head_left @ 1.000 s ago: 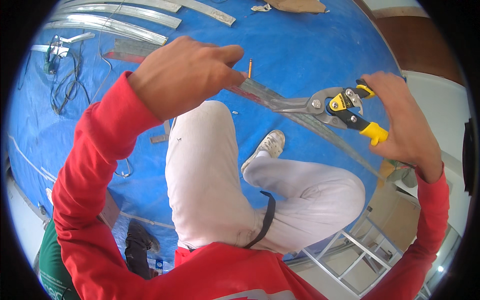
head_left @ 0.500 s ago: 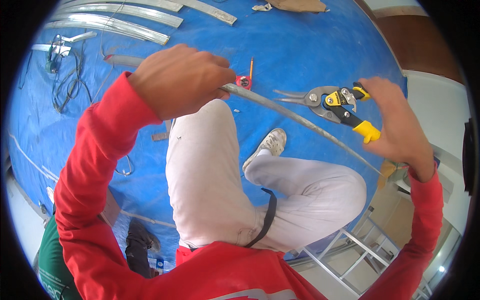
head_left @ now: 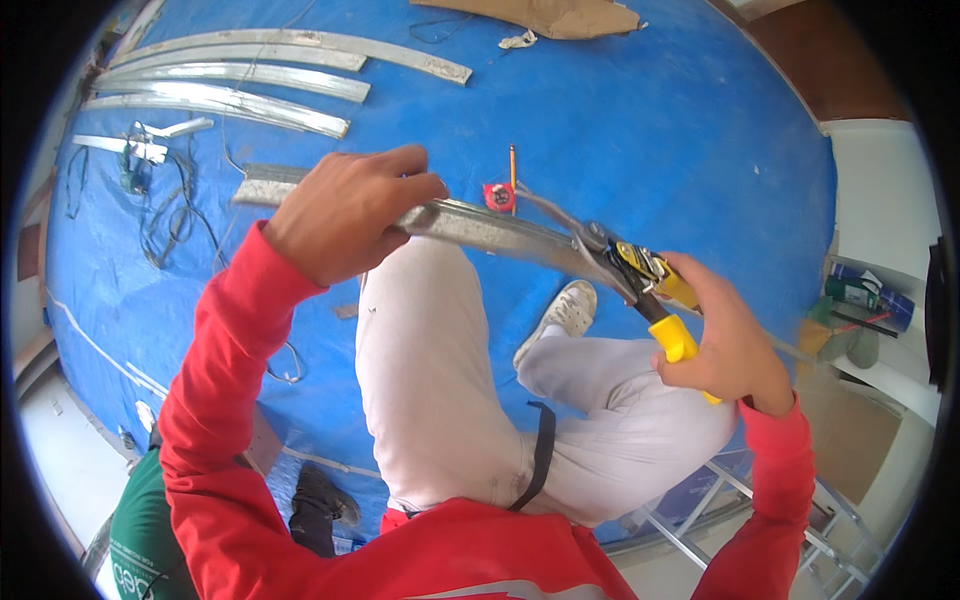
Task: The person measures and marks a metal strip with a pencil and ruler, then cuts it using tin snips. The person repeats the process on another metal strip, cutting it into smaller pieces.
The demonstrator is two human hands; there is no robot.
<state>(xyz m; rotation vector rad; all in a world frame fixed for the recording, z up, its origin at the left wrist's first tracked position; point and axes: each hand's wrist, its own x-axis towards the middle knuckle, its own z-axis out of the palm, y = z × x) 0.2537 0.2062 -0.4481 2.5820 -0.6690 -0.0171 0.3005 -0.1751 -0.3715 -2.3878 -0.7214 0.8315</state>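
Observation:
My left hand is closed round a long grey metal channel, which runs across above my thigh from the upper left toward the lower right. In my right hand is a pair of tin snips with yellow and black handles, the handles spread apart. Their blades lie at the channel, right of my left hand, one jaw on its far side. Whether the blades touch the metal I cannot tell. Beyond the channel, a red tape measure and an orange pencil lie on the floor.
A blue sheet covers the floor. Several metal channels lie at the far left, near a green corded power tool. Cardboard is at the back. A ladder is at lower right; a person in green is at lower left.
The snips have moved left and down onto the channel. My left hand has moved slightly left and down, and the channel has turned so that its broad face shows.

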